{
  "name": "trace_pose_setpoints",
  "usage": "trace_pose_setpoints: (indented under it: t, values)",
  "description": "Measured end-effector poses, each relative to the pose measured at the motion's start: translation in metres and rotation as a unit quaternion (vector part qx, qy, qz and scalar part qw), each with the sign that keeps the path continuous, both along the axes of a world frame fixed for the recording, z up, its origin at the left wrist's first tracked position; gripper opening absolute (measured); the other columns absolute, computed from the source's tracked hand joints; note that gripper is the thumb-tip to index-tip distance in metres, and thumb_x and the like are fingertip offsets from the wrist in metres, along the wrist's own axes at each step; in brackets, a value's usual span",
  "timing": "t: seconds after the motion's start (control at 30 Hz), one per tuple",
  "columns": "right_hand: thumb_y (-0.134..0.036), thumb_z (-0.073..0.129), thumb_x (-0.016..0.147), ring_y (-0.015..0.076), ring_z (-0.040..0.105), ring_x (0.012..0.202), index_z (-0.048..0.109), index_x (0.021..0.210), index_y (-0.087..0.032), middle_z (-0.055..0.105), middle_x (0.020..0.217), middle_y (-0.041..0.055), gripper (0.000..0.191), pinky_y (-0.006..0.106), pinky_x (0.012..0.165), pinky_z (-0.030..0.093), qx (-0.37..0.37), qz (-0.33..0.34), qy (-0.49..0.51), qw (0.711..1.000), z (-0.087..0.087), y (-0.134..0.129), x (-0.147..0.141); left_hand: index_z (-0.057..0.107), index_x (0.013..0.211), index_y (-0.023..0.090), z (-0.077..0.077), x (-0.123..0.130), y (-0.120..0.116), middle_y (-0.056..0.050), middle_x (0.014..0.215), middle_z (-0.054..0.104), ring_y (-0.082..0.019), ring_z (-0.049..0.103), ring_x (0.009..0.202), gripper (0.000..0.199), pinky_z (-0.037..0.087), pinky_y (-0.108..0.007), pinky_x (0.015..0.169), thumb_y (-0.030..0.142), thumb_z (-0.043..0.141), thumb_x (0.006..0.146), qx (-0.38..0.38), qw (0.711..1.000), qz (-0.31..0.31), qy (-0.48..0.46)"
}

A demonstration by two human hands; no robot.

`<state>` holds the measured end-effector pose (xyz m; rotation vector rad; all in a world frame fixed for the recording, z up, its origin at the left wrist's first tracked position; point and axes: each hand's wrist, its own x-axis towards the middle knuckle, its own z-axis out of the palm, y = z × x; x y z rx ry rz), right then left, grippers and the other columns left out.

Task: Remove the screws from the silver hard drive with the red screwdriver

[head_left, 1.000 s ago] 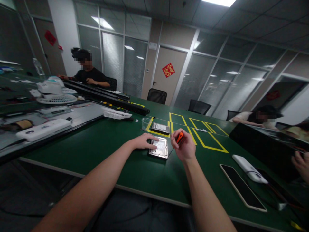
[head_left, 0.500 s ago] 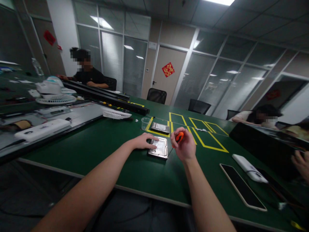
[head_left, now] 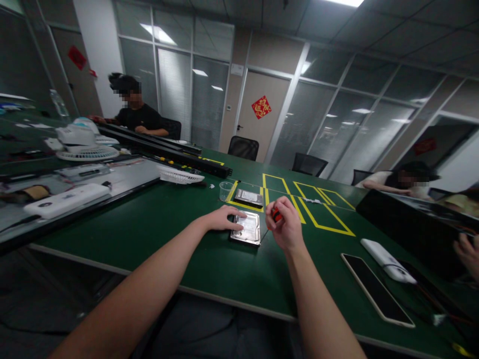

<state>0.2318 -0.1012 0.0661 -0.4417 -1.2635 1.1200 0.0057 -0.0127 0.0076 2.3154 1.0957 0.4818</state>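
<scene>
While the left hand [head_left: 223,219] is bracing a silver hard drive [head_left: 251,231] against the green worktop [head_left: 164,222], the right hand [head_left: 290,227] is holding an orange-and-black screwdriver [head_left: 276,215] over the drive's near right corner. The drive is lying flat, directly in front of the wearer. The step in hand appears to be screwdriver work at that corner; whether the tip is sitting in a screw is too small to tell. Any further turning would call for a seated tip, a more upright shaft and a firmly held drive, since a slanting tip could be slipping off.

The left forearm is reaching in from the lower left, with the hand coming over the drive's left side. Its fingers [head_left: 238,227] are spreading apart and resting on the top face, not closing around it. The right forearm is rising from the lower right, the wrist sitting just beside the drive. The fingers of this hand are curling snugly around the handle, and the thin shaft is slanting down and leftward from them.

Just beyond, a second hard drive [head_left: 249,197] is lying inside a yellow tape outline [head_left: 245,207], and a clear plastic cup [head_left: 225,192] is standing to its left.
</scene>
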Motion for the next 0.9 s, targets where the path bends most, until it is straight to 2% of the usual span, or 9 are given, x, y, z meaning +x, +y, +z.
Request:
trace_pose_setpoints:
  t: [0.1,0.2,0.47,0.57,0.7,0.9]
  values:
    - [-0.039,0.057,0.095,0.0062,0.035,0.040,0.054,0.086,-0.023,0.064,0.070,-0.0011,0.019,0.020,0.041,0.025,0.001,-0.001,-0.002,1.000,0.0010,0.0000,0.0000,0.059,0.141,0.036,0.0005,-0.0002,-0.0003,-0.007,0.152,0.047,-0.034,0.037,0.144,0.072,0.028,-0.045,0.118,0.068,0.072,0.079,0.000,1.000,-0.002,0.000]
    - [-0.044,0.051,0.097,0.0070,0.037,0.041,0.058,0.083,-0.021,0.064,0.070,0.0017,0.028,0.022,0.042,0.028,0.005,0.006,-0.001,1.000,0.0010,0.0013,0.0011,0.058,0.142,0.036,-0.0001,-0.0005,0.0001,-0.007,0.153,0.046,-0.034,0.037,0.144,0.072,0.028,-0.045,0.118,0.068,0.072,0.079,-0.001,1.000,-0.002,0.001]
    - [-0.032,0.061,0.092,0.0086,0.046,0.045,0.049,0.075,-0.021,0.065,0.076,-0.0001,0.024,0.022,0.043,0.030,0.011,-0.017,0.010,1.000,-0.0014,0.0025,0.0015,0.060,0.140,0.036,-0.0010,-0.0005,0.0002,-0.006,0.152,0.048,-0.033,0.037,0.143,0.069,0.028,-0.044,0.118,0.066,0.072,0.079,0.008,1.000,-0.006,-0.005]
    - [-0.030,0.063,0.091,0.0073,0.044,0.042,0.047,0.077,-0.022,0.066,0.077,-0.0014,0.024,0.021,0.042,0.028,0.008,-0.016,0.006,1.000,-0.0012,0.0024,0.0010,0.060,0.140,0.035,0.0002,-0.0003,-0.0007,-0.006,0.152,0.048,-0.034,0.037,0.144,0.069,0.028,-0.043,0.118,0.066,0.072,0.079,0.008,1.000,-0.006,-0.002]
    - [-0.033,0.060,0.093,0.0062,0.039,0.041,0.051,0.081,-0.022,0.065,0.073,-0.0010,0.019,0.020,0.041,0.026,0.002,-0.009,0.006,1.000,-0.0007,0.0029,0.0021,0.060,0.141,0.036,0.0017,-0.0004,-0.0013,-0.006,0.155,0.045,-0.035,0.036,0.144,0.070,0.027,-0.045,0.118,0.067,0.071,0.080,0.004,1.000,-0.006,0.004]
    - [-0.036,0.055,0.096,0.0070,0.041,0.042,0.058,0.080,-0.019,0.064,0.071,0.0018,0.023,0.021,0.042,0.028,0.007,0.001,0.003,1.000,-0.0008,0.0029,0.0025,0.057,0.143,0.035,0.0019,-0.0002,0.0000,-0.007,0.159,0.039,-0.037,0.031,0.146,0.073,0.024,-0.048,0.119,0.069,0.070,0.080,-0.005,1.000,-0.006,0.013]
